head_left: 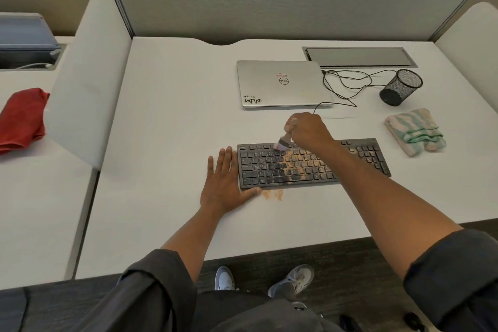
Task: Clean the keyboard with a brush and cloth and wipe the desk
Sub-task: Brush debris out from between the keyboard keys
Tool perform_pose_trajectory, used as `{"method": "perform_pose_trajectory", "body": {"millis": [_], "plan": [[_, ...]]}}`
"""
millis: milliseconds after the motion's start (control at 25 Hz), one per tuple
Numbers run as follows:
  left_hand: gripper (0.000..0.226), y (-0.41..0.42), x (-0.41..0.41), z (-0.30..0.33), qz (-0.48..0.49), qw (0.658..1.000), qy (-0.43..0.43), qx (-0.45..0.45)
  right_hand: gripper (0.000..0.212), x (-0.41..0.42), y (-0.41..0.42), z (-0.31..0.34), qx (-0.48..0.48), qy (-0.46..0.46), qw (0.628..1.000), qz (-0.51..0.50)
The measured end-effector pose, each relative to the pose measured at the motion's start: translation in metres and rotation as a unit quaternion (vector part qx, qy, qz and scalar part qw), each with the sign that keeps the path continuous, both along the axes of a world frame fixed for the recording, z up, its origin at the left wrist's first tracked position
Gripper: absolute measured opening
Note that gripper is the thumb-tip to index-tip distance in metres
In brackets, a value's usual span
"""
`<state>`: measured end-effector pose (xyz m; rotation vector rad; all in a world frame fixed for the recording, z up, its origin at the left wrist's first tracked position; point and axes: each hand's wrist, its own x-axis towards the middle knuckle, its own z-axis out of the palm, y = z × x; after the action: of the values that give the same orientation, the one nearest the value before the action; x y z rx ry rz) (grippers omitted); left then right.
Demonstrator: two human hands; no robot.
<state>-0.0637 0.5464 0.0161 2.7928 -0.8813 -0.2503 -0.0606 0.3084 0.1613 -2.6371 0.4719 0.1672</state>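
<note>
Left hand [225,183] flat beside crosswise keyboard [312,163]; right hand [307,129] grips brush [283,143], seemingly bristles-down.

White desk [167,121] carrying office items and spilled powder.
A black keyboard [314,163] lies near the front edge, orange-brown powder [272,194] on the desk just before it. A closed silver laptop [280,83] sits behind, its black cable [347,83] looping toward a tipped mesh pen cup [401,87]; a folded striped cloth [413,131] lies toward the right edge.

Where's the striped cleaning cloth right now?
In the head view, the striped cloth lies on the desk's right side, just right of the keyboard and in front of the mesh pen cup.
</note>
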Motion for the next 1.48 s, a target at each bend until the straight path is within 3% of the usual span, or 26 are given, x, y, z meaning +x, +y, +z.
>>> {"method": "perform_pose_trajectory", "body": {"millis": [40, 120, 200, 360, 560, 760, 960, 1200, 1360, 1480], "plan": [[0.119, 0.0, 0.0, 0.0, 0.001, 1.0, -0.001, 0.002, 0.003, -0.002, -0.003, 0.0, -0.052, 0.018, 0.999, -0.004], [0.119, 0.001, 0.0, 0.0, 0.0, 1.0, 0.0, 0.002, 0.018, -0.003, -0.01, 0.003, -0.099, 0.034, 0.994, -0.038], [0.119, 0.0, 0.0, 0.0, 0.0, 1.0, 0.0, 0.001, 0.009, -0.002, -0.011, 0.009, -0.054, -0.004, 0.996, -0.076], [0.12, 0.0, 0.0, 0.001, -0.001, 1.0, 0.0, 0.011, 0.016, 0.003, 0.007, 0.011, 0.079, -0.059, 0.992, -0.081], [0.12, 0.001, 0.0, 0.001, -0.001, 1.0, 0.001, 0.001, 0.016, -0.003, 0.0, 0.001, -0.019, -0.042, 0.991, -0.129], [0.12, 0.001, 0.0, -0.001, -0.002, 1.0, 0.001, 0.009, 0.024, -0.005, 0.006, 0.005, 0.001, -0.049, 0.993, -0.112], [0.12, 0.001, 0.0, -0.002, 0.0, 1.0, 0.001, 0.003, 0.024, -0.022, 0.014, -0.004, -0.028, 0.002, 0.996, -0.089], [0.119, 0.001, 0.0, -0.001, -0.001, 1.0, -0.001, 0.004, 0.021, -0.024, 0.015, 0.001, 0.012, -0.067, 0.991, -0.117], [0.12, 0.001, 0.0, -0.002, -0.001, 1.0, -0.001, 0.0, 0.024, -0.026, 0.014, -0.005, -0.013, 0.009, 0.996, -0.093], [0.117, 0.0, 0.001, -0.002, 0.0, 1.0, 0.0, -0.006, 0.024, -0.023, 0.013, -0.001, -0.007, -0.02, 0.995, -0.094]]}}
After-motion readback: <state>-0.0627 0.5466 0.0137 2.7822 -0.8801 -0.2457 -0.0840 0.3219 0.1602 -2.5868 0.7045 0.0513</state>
